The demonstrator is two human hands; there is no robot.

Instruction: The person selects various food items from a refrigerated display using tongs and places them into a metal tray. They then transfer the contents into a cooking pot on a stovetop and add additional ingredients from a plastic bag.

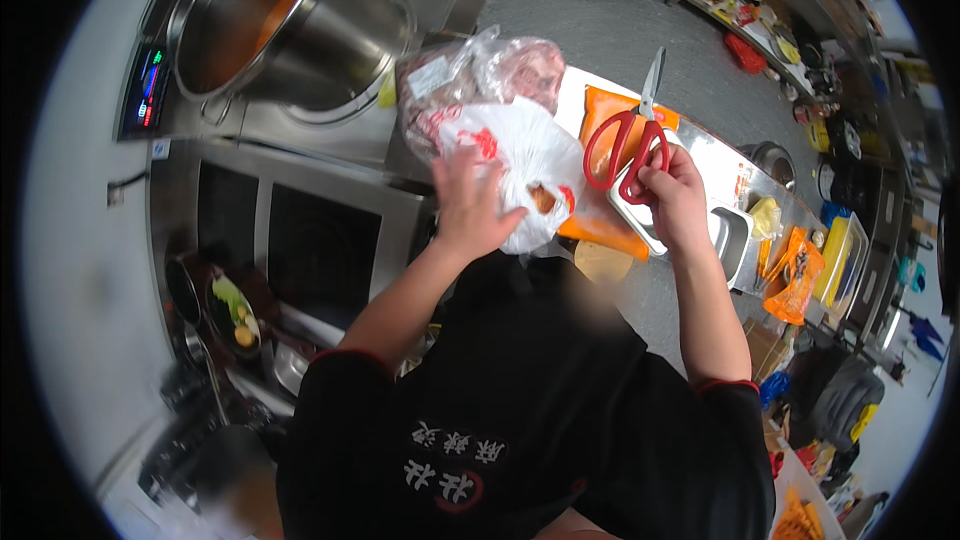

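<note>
My left hand (470,202) lies with its fingers spread on a white plastic bag (520,140) with red print. The bag is bunched, and something brown shows through a gap near its right side. My right hand (677,196) grips one red handle loop of a pair of scissors (651,90). The blades point away from me, above an orange packet (603,108). Just beyond the white bag sit clear plastic bags of pinkish meat (530,70).
A large steel pot (345,45) stands at the far left beside a lit control panel (150,90). To the right, a metal pan (738,240) and an orange bag (797,280) line the counter. A pan with vegetables (235,310) is at the lower left.
</note>
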